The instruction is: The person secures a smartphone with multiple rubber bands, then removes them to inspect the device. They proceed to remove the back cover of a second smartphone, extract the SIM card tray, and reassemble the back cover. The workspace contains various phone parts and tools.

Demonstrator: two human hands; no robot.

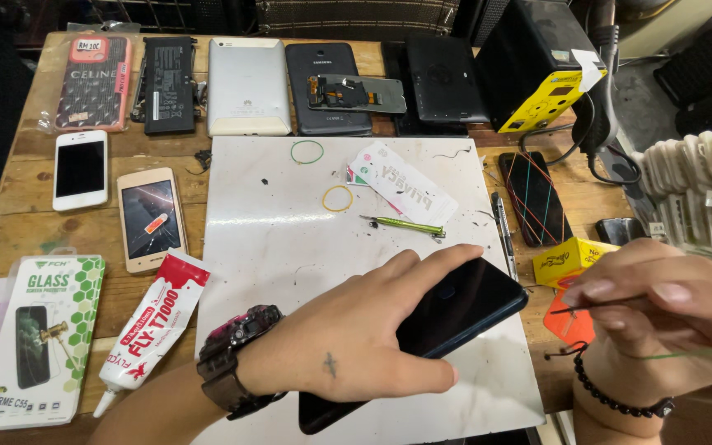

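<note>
The left hand is pressing the black phone flat, fingers spread; the right hand is pinching a thin tool, best kept level.

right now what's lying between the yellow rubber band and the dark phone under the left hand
In the head view, a green screwdriver lies on the white mat between the yellow rubber band and the dark phone under the left hand.
</note>
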